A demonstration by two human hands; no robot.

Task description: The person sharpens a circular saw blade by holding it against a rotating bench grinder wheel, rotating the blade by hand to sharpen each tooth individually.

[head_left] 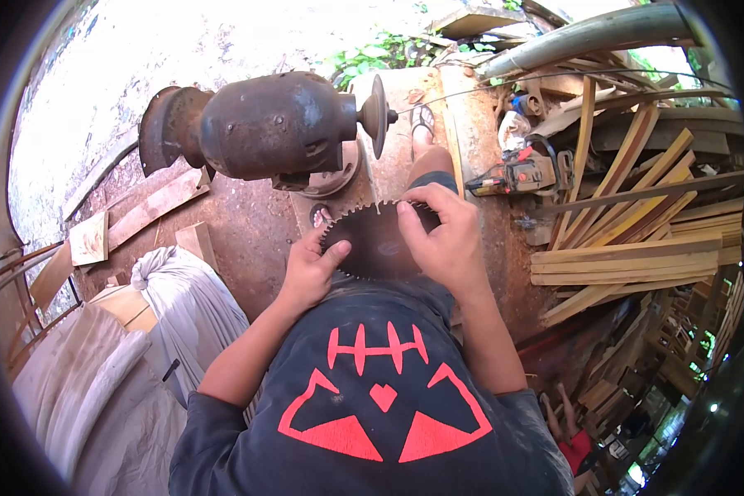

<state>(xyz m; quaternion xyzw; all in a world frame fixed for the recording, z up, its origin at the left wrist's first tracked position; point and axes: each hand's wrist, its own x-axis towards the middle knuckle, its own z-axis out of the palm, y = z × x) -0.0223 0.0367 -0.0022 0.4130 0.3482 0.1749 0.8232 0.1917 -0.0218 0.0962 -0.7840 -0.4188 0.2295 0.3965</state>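
A dark, toothed circular saw blade (380, 244) lies across both hands in front of my waist, its toothed rim toward the grinder. My left hand (312, 266) grips its left edge, thumb on the upper face and fingers curled beneath. On the right, my right hand (446, 236) is closed at the blade's upper right edge, thumb and forefinger near the teeth. Just beyond the blade stands a rusty bench grinder (277, 124) on a round pedestal. Its right side carries a thin grinding disc (376, 117), and a worn guard (164, 131) sits on its left.
A chainsaw (521, 172) rests on the ground to the right, beside stacked wood strips (628, 263). At left are a tied cloth bundle (182, 289) and boards (157, 211). A large pipe (591, 40) crosses the upper right. Another person (574, 446) shows at lower right.
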